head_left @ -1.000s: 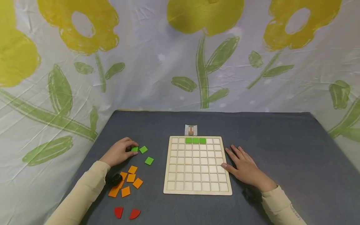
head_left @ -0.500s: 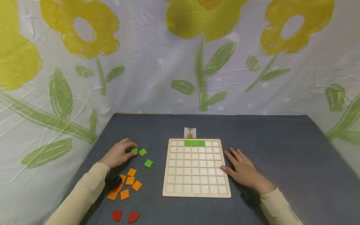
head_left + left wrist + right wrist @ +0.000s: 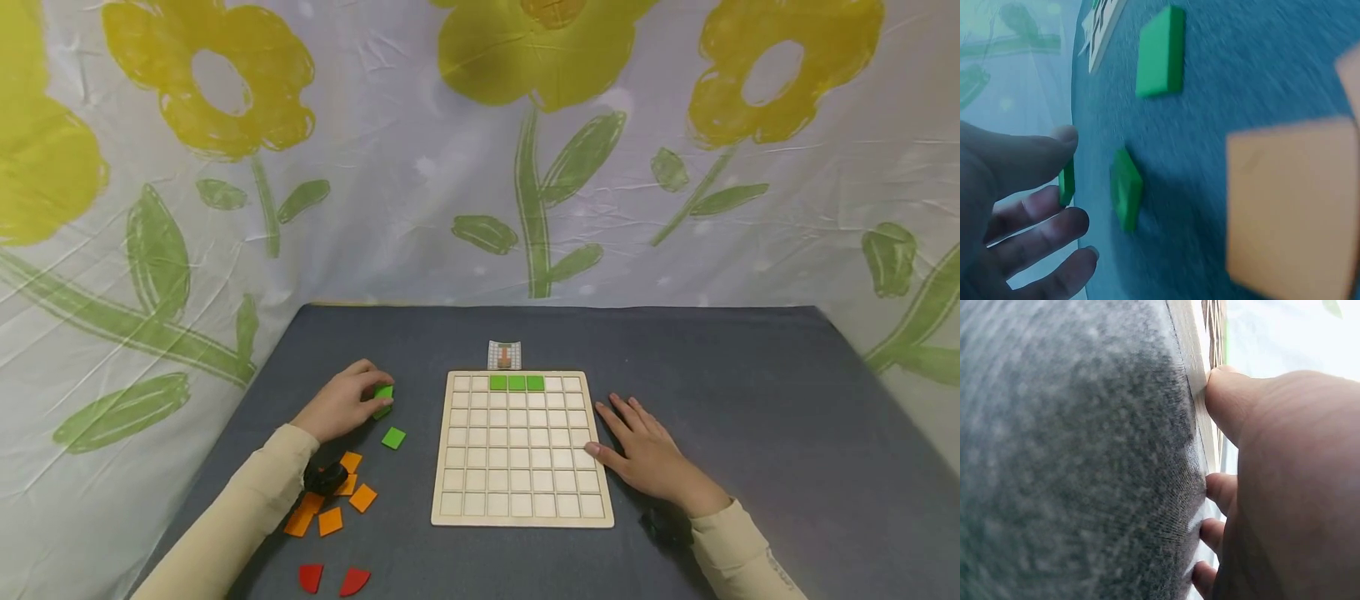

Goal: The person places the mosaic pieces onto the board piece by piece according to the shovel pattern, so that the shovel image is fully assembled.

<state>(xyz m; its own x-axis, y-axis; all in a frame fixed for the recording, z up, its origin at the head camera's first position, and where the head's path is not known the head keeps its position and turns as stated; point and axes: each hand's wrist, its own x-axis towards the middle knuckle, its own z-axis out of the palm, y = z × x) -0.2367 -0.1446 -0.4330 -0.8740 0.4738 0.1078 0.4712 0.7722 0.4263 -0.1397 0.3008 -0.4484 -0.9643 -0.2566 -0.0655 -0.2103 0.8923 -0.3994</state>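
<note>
My left hand pinches a green square tile between thumb and fingers, lifted off the table in the left wrist view. Just below it lies a second green tile, mostly covered by the hand in the head view. A third green tile rests closer to the board. The wooden grid board lies flat at the middle, with three green tiles side by side in its far row. My right hand rests at the board's right edge, fingers spread, its thumb touching the rim.
Several orange square tiles lie left of the board, some overlapping and partly behind the left wrist. Two red quarter-round pieces sit near the front. A small printed card stands against the board's far edge. A flowered cloth hangs behind the table.
My left hand has lifted the green tile and moved it rightward, over the neighbouring green tile. The right hand stays at the board's edge. The head view has tilted slightly.
</note>
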